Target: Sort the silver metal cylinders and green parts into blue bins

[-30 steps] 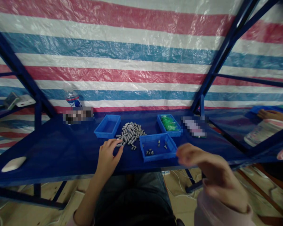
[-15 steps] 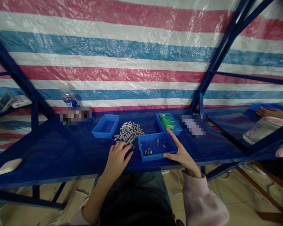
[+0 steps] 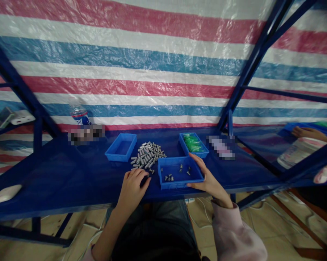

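Observation:
My left hand [image 3: 133, 186] is at the front edge of a pile of silver metal cylinders and screws [image 3: 146, 155], palm down. Its fingers are curled and the thumb almost meets the index finger; what is between the tips is too small to make out. A loose screw [image 3: 151, 171] lies just beyond them. To the right stands a blue plastic bin [image 3: 176, 185] with several small screws [image 3: 169, 177] on its floor. My right hand [image 3: 206, 177] grips this bin by its right end, fingers over the far corner and thumb at the near side.
Behind the pile's left side stands an empty blue bin [image 3: 121, 158]. Another bin [image 3: 205, 155] holds green plastic-wrapped items [image 3: 192, 143]. A bottle [image 3: 80, 115] is at the back left, a white object [image 3: 6, 194] at the left edge. Another person's hand [image 3: 311, 133] shows at far right.
My left thumb and index finger have drawn closer together at the pile's edge. My right hand keeps its grip on the bin. The view has shifted slightly.

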`<move>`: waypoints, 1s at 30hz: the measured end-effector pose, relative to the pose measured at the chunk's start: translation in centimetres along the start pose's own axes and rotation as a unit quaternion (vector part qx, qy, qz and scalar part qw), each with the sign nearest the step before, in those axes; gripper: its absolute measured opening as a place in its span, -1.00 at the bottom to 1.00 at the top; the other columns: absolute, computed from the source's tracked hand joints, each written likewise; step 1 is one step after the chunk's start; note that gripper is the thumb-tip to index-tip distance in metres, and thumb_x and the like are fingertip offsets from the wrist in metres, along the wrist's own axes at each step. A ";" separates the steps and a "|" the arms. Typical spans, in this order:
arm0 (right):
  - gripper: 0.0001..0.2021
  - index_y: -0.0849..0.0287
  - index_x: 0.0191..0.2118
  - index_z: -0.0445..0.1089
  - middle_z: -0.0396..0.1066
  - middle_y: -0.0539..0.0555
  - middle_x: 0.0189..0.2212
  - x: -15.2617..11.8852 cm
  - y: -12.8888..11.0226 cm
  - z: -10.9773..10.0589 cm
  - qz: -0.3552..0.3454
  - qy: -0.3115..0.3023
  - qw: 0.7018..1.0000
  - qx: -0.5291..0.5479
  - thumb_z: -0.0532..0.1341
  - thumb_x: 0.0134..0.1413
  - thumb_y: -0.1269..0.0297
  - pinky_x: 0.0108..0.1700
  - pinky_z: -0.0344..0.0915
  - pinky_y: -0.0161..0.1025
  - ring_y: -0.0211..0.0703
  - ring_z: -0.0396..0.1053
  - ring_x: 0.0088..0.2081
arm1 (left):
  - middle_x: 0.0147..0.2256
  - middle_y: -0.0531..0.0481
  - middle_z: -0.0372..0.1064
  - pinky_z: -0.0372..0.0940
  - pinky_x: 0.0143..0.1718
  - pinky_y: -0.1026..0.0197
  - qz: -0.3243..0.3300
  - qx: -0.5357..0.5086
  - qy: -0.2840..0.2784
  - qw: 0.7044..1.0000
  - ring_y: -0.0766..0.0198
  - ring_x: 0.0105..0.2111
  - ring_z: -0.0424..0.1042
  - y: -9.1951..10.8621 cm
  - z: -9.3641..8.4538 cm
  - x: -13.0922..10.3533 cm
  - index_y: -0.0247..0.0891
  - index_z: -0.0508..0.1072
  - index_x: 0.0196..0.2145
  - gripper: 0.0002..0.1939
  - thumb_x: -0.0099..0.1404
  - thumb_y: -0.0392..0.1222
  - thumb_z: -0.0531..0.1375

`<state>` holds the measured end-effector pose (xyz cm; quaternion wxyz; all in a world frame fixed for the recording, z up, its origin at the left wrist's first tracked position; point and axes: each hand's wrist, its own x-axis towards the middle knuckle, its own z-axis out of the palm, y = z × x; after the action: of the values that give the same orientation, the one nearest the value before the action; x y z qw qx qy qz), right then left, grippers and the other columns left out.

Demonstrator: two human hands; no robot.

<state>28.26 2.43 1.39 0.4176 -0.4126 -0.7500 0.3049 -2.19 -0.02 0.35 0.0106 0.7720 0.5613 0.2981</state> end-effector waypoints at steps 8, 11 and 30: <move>-0.06 -0.12 0.30 -0.02 -0.05 0.07 0.29 0.0 0.2 0.0 0.003 -0.005 1.000 -0.003 0.45 -0.20 0.11 0.32 -0.11 0.06 0.10 -0.09 0.31 | -0.19 0.09 0.50 0.16 -0.09 0.10 0.013 -0.079 -0.023 0.997 0.19 -0.13 0.41 -0.8 0.1 0.0 -0.10 0.44 -0.18 -0.85 0.31 -0.27 0.15; -0.07 -0.12 0.29 -0.02 -0.04 0.06 0.28 0.0 0.1 -0.1 0.004 -0.007 1.000 -0.006 0.44 -0.20 0.10 0.33 -0.11 0.06 0.09 -0.10 0.32 | -0.21 0.09 0.50 0.17 -0.10 0.10 0.001 -0.098 -0.025 0.995 0.19 -0.14 0.42 -1.0 0.1 0.0 -0.11 0.45 -0.19 -0.85 0.29 -0.27 0.16; -0.07 -0.10 0.28 0.02 -0.05 0.08 0.29 0.1 -0.5 -0.1 0.016 -0.008 1.000 0.007 0.45 -0.22 0.11 0.32 -0.10 0.05 0.10 -0.09 0.32 | -0.25 0.00 0.50 0.18 -0.17 0.07 -0.083 0.004 0.044 0.996 0.11 -0.19 0.40 -0.2 0.0 0.0 -0.17 0.48 -0.27 -0.89 0.25 -0.22 0.17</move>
<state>28.16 2.25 1.89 0.4098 -0.4188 -0.7445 0.3200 -2.36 0.06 0.24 0.0074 0.7088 0.6248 0.3273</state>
